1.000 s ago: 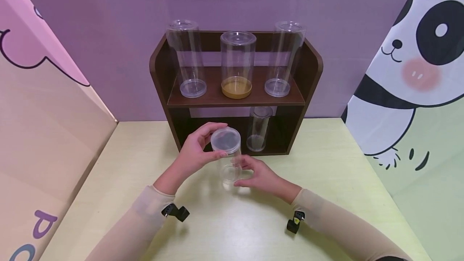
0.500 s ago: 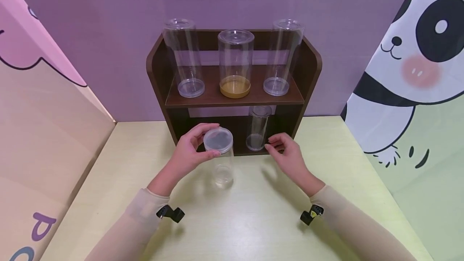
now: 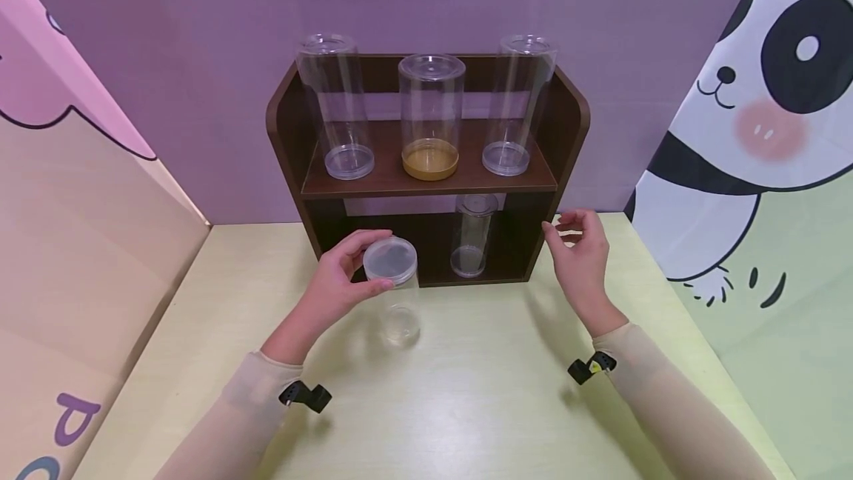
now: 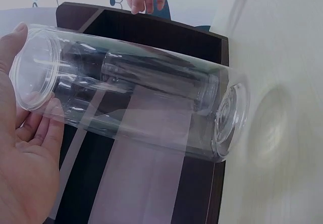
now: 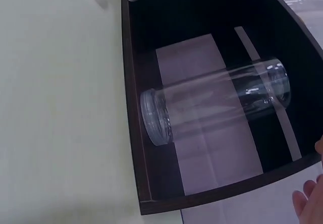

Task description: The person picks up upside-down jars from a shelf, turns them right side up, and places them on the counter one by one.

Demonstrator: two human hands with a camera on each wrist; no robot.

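Clear plastic forms the held jar [image 3: 400, 304], which is upright, its cloudy lid [image 3: 390, 258] uppermost, over the worktop [image 3: 466, 398] just in front of the dark brown rack [image 3: 570, 121]. The left hand [image 3: 341, 280] grips it round the lid end, thumb and fingers on opposite sides. The right hand [image 3: 581, 252] holds nothing; its fingers are loosely bent beside the rack's right side panel, and whether they touch it I cannot tell.

On the upper shelf stand a left jar [image 3: 338, 106], a middle jar [image 3: 432, 110] with an amber cap at its foot, and a right jar [image 3: 521, 98]. A smaller jar [image 3: 474, 232] is in the lower compartment. The rack and wall show straight through all these walls.

The left wrist view alone shows the held jar's ringed base clearly; the right wrist view brings out the smaller jar's ridged foot cap.
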